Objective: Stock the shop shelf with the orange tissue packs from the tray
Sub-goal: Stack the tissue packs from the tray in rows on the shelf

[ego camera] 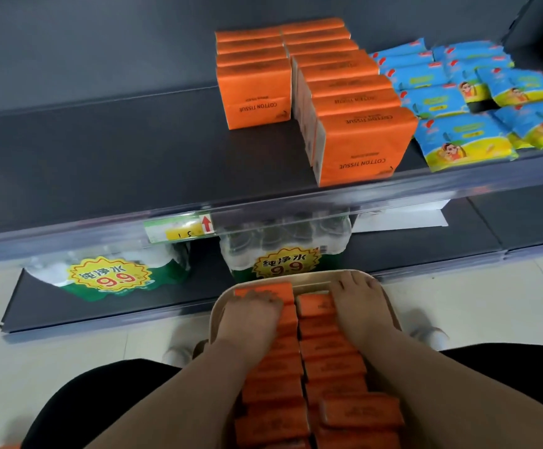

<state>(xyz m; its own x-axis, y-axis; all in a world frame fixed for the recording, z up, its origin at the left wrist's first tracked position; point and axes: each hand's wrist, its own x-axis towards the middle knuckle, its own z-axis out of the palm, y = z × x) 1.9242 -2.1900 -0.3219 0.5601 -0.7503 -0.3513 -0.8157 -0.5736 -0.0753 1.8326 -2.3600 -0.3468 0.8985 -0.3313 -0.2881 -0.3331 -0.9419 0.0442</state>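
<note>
A beige tray (315,274) sits on my lap, filled with two columns of orange tissue packs (331,361). My left hand (250,315) lies on the left column, its fingers curled over the farthest pack (265,290). Over the tray's right side my right hand (357,299) rests, fingers straight and reaching the far rim. On the dark shelf (134,163) above stand two rows of orange packs marked COTTON TISSUE: a short left row (254,89) and a longer right row (357,140) that comes to the shelf's front edge.
Blue and yellow packets (458,137) fill the shelf to the right of the orange rows. Left of them the shelf board is bare. Under it, shrink-wrapped water bottle packs (283,254) with 9.9 stickers stand on the bottom shelf. A price label (179,230) is on the rail.
</note>
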